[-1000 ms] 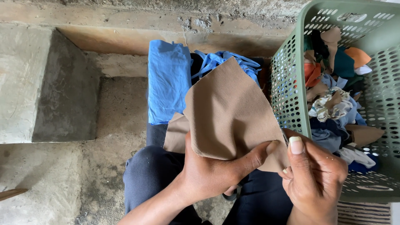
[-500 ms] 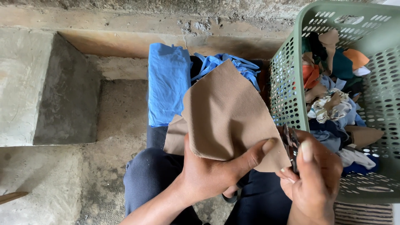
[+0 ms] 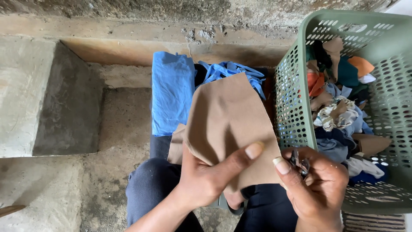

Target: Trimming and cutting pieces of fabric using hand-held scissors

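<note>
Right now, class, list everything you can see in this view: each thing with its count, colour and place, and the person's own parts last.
Fabric piece: one, tan, centre, pinched by the left hand.
Folded cloth: one, blue, behind the tan piece.
Crumpled cloth: one, blue, beside the folded one.
Laundry basket: one, green, perforated, right.
Fabric scraps: many, mixed colours, inside the basket.
Concrete step: one, grey, left.
Small metal tool: one, dark, in the right hand; kind unclear.
Left hand: one, bottom centre.
Right hand: one, bottom right.

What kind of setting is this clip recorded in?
Probably a rough home or small workshop corner for sorting cloth scraps: bare concrete steps, a green perforated basket of mixed fabric pieces, and blue cloth laid ahead.
</note>
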